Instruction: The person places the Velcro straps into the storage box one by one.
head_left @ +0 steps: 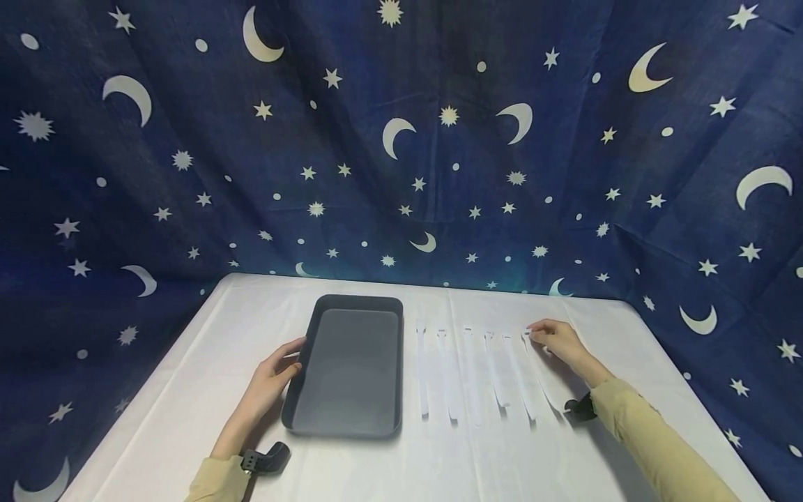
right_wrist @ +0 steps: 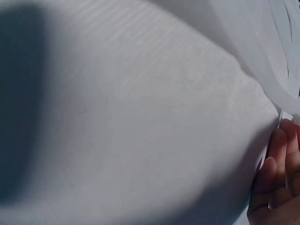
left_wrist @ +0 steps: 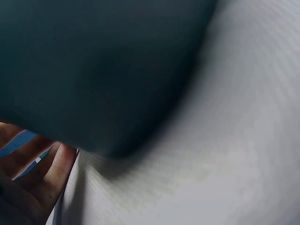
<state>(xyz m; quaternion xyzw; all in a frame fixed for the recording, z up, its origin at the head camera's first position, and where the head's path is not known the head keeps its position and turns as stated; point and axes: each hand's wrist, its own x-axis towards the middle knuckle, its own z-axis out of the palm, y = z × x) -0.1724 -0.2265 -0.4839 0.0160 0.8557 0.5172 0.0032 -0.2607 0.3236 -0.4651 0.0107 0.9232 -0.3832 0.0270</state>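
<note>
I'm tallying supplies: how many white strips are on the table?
6, in a row rightward from the gray tray: first strip nearest it, then second strip, third strip, fourth strip, fifth strip, and sixth strip at the right hand. None appears hidden.

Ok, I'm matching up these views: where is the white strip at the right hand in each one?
Head: the rightmost white strip of the row, its far end at the right hand.
Left wrist: not in it.
Right wrist: upper right, a pale band curving down to the fingertips.
Shared landmark: the white cloth, visible in all three.
</note>
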